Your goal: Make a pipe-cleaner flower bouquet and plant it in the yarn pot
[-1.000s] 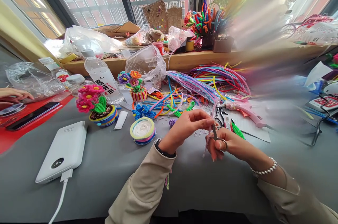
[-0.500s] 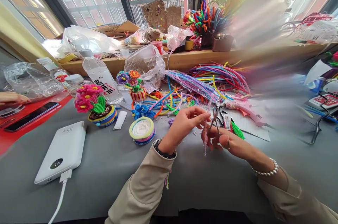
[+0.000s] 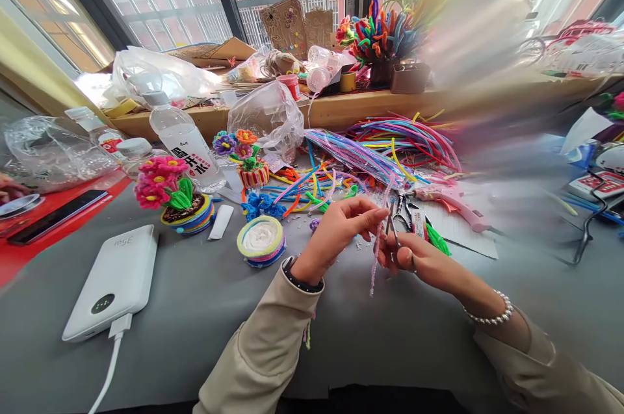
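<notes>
pink pipe cleaner (image 3: 375,251) is held upright-ish just past the middle of the grey worktop (image 3: 205,310), pinched near its top by the left hand (image 3: 336,232), whose fingers (image 3: 373,214) are clamped together on it. its lower end hangs free below the hands, clear of the worktop as far as can be told. the small scissors (image 3: 394,232) are gripped in the right hand (image 3: 414,258), at 3 o'clock from the left one and almost touching it; the blades are pointed up right beside the pipe cleaner, and whether they're actually closed on it can't be made out.

around that: a round coil base (image 3: 260,242) with a white centre is sat at 9 o'clock from the hands, a little pot of pink flowers (image 3: 170,196) further out the same way, and a white power bank (image 3: 114,281) with its cable plugged in at about 8 o'clock. a big messy heap of coloured pipe cleaners (image 3: 390,144) is spread at 12 o'clock, with a pink glue gun (image 3: 448,199) at roughly 2 o'clock. a water bottle (image 3: 182,141) is stood behind the flower pot. someone else's hand (image 3: 10,190) is just seen at the far 9 o'clock edge.
</notes>
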Available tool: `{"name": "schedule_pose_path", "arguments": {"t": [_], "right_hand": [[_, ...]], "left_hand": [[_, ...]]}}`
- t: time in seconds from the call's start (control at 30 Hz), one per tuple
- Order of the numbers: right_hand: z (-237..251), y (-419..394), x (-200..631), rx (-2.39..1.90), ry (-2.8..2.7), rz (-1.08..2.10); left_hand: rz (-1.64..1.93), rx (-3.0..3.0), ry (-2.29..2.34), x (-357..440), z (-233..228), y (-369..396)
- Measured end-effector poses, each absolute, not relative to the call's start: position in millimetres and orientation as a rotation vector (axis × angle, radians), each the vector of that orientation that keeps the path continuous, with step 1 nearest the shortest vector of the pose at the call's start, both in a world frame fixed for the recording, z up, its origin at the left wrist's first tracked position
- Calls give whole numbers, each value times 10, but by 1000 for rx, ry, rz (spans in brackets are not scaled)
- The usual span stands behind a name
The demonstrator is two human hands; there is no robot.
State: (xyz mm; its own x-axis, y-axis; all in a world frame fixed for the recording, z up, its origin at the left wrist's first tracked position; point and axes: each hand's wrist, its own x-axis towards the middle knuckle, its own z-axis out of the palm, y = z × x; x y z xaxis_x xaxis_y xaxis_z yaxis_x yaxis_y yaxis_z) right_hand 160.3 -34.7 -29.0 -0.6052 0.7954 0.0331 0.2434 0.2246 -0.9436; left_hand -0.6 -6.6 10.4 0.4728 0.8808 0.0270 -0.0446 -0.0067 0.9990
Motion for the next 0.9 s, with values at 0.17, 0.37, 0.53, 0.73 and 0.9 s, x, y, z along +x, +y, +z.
{"name": "schedule_pose_path", "arguments": {"t": [0.17, 0.37, 0.53, 0.73, 0.9], "right_hand": [[-263, -356, 1595, -945, -2001, 1398], [-247, -364, 1591, -933, -1941, 1423], [-308, -350, 1606, -996, -1890, 1398], [-333, -329, 1605, -1063, -1844, 1379], [-297, -345, 1581, -972, -1902, 1383]], "left_hand": [[786, 1425, 814, -3, 88, -64], [798, 1420, 815, 6, 88, -60], [821, 1407, 782, 3, 85, -53], [862, 1376, 770, 5, 90, -60], [871, 1385, 770, -7, 86, -66]]}}
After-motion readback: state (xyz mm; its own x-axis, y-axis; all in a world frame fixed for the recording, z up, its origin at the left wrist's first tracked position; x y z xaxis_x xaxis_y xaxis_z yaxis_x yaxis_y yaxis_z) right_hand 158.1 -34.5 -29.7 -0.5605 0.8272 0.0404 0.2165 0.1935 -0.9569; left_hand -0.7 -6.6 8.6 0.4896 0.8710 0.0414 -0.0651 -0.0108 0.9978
